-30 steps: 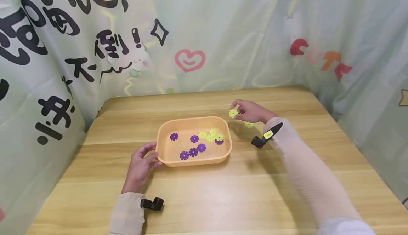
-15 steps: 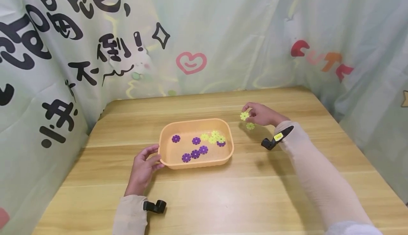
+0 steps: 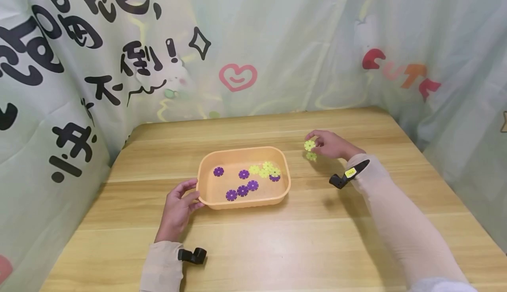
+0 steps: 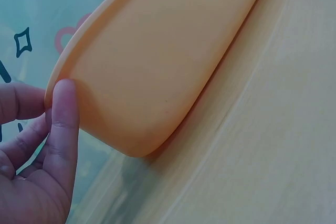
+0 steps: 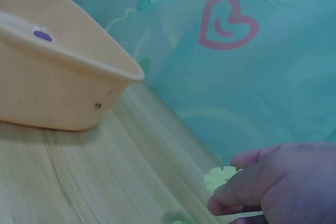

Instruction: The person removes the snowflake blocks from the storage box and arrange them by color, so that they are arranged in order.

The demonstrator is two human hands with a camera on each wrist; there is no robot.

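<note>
An orange plastic basin (image 3: 222,202) holds several purple snowflake discs (image 3: 242,191) and several yellow-green ones (image 3: 254,169). At its left end my left hand (image 3: 177,210) grips the rim, thumb and fingers on either side of the wall; the left wrist view shows this pinch on the basin's rim (image 4: 105,9) closely. To the right of the basin, my right hand (image 3: 332,145) pinches a yellow-green snowflake disc (image 3: 310,145) between thumb and fingers. Just below that disc another yellow-green snowflake disc (image 3: 311,156) lies on the table. The right wrist view shows the held disc (image 5: 216,178) partly covered by the fingers.
The wooden table (image 3: 261,248) reaches back to a printed curtain (image 3: 285,41), which also closes off the sides. A small black camera mount (image 3: 192,256) sits on the left wrist, and another black mount (image 3: 348,175) on the right.
My right hand has moved rightward, away from the basin, carrying the yellow-green snowflake disc to above the one on the table. My left hand keeps its grip on the rim.
</note>
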